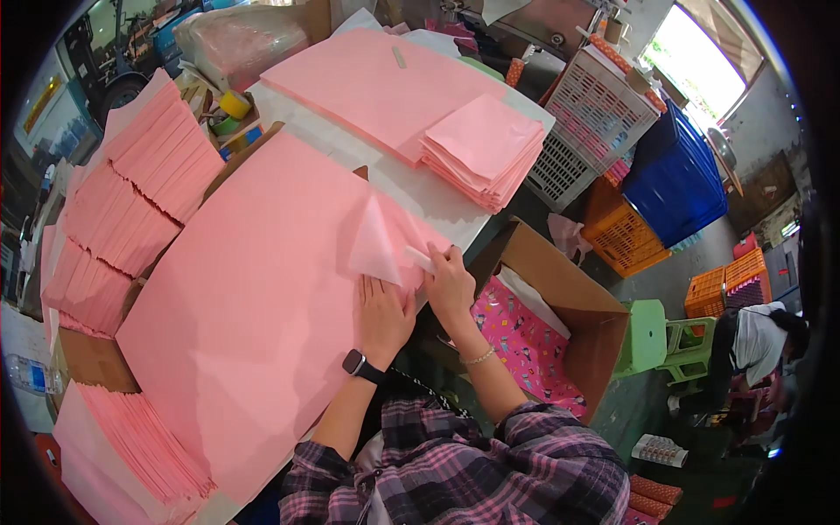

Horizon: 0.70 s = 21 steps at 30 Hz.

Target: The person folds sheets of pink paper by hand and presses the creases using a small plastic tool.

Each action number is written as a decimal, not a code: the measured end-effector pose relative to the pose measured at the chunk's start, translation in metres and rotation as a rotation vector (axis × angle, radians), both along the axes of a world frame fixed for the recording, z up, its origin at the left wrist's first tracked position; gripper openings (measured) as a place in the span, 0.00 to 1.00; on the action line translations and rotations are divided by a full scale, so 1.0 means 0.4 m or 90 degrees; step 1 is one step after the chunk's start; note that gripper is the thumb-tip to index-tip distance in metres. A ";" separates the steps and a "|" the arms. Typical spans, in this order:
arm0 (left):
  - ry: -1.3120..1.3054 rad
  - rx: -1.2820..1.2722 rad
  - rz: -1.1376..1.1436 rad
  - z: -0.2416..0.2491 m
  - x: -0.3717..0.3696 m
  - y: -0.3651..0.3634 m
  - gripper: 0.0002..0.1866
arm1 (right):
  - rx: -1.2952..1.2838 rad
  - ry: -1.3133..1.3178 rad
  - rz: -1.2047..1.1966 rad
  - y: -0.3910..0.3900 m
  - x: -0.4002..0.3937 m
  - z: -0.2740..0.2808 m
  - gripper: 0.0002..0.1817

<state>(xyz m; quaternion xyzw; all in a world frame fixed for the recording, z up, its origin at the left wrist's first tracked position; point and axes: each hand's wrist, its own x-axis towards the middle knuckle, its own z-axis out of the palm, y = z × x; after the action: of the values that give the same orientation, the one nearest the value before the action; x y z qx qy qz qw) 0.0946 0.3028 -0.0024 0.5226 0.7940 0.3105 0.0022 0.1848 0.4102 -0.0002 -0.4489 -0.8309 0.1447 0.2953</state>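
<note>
A large sheet of pink paper (pixel 236 289) covers the near part of the table, lying on top of a stack. Its right corner is folded over into a paler triangular flap (pixel 374 241). My left hand (pixel 385 319) lies flat with fingers stretched out, the tips on the lower edge of the flap. In my right hand (pixel 451 284), the fingers are closed round a small white flat strip (pixel 418 259), which rests on the paper beside the fold. The exact kind of the strip cannot be made out.
Folded pink bundles (pixel 144 192) stand at the left, and more pink sheets (pixel 376 79) lie behind with a folded pile (pixel 486 144). Right of the table is an open cardboard box (pixel 604 350) with patterned pink paper. Beyond are green stools (pixel 643 337), crates and a person (pixel 761 341).
</note>
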 end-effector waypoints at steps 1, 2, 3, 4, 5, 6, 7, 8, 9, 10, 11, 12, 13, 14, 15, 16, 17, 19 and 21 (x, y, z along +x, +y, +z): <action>0.015 0.008 0.004 -0.001 0.000 0.000 0.32 | 0.010 0.005 0.041 0.001 0.001 0.001 0.16; 0.031 0.018 0.010 -0.001 -0.002 0.003 0.31 | 0.012 0.007 0.041 0.006 0.001 0.003 0.16; 0.046 0.027 0.017 -0.002 -0.004 0.004 0.30 | 0.014 0.073 0.075 0.010 0.002 0.007 0.17; 0.046 0.028 0.018 -0.002 -0.004 0.004 0.30 | 0.015 0.138 0.109 0.013 0.004 0.009 0.17; 0.022 -0.002 0.011 -0.003 -0.003 0.002 0.30 | 0.015 0.204 0.143 0.013 0.005 0.011 0.18; -0.002 -0.032 0.003 -0.003 -0.003 0.001 0.31 | 0.016 0.204 0.143 0.011 0.004 0.012 0.18; -0.026 -0.061 -0.004 -0.001 -0.003 0.002 0.31 | 0.022 0.141 0.073 0.009 0.005 0.011 0.18; -0.025 -0.059 -0.005 -0.002 -0.004 0.003 0.31 | 0.028 0.078 0.002 0.007 0.005 0.009 0.18; -0.017 -0.041 0.001 -0.006 -0.004 0.003 0.31 | 0.032 0.015 -0.070 0.007 0.006 0.007 0.18; -0.009 -0.023 0.007 -0.008 -0.004 0.003 0.31 | 0.033 0.015 -0.071 0.009 0.005 0.004 0.18; -0.002 -0.005 0.012 -0.009 -0.002 0.002 0.31 | 0.040 0.006 -0.056 0.011 0.004 -0.003 0.19; -0.003 -0.007 0.011 -0.011 0.001 0.000 0.31 | 0.047 -0.004 -0.041 0.012 0.005 -0.012 0.21; 0.009 -0.003 0.014 -0.009 0.003 -0.001 0.30 | 0.054 -0.012 -0.027 0.015 0.005 -0.022 0.22; 0.024 0.002 0.018 -0.006 0.002 0.000 0.29 | 0.054 -0.011 -0.027 0.024 0.001 -0.038 0.22; 0.039 0.007 0.023 -0.002 -0.001 0.002 0.28 | 0.048 0.103 0.037 0.038 -0.008 -0.059 0.21; 0.039 0.008 0.024 -0.003 -0.004 0.003 0.28 | 0.041 0.216 0.103 0.044 -0.020 -0.052 0.21; 0.026 0.000 0.018 -0.006 -0.006 0.003 0.29 | 0.032 0.327 0.169 0.045 -0.026 -0.047 0.21; -0.001 -0.015 0.003 -0.010 -0.009 0.004 0.32 | -0.230 0.427 0.132 0.044 -0.014 -0.032 0.22; 0.024 -0.037 -0.014 0.005 -0.006 -0.001 0.33 | -0.758 0.596 0.036 0.043 0.003 0.000 0.26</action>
<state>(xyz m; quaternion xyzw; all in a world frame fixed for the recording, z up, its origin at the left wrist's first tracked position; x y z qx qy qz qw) 0.0921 0.3023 -0.0004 0.5366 0.7969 0.2773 0.0054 0.1861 0.4274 -0.0003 -0.4030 -0.4112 0.7519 0.3210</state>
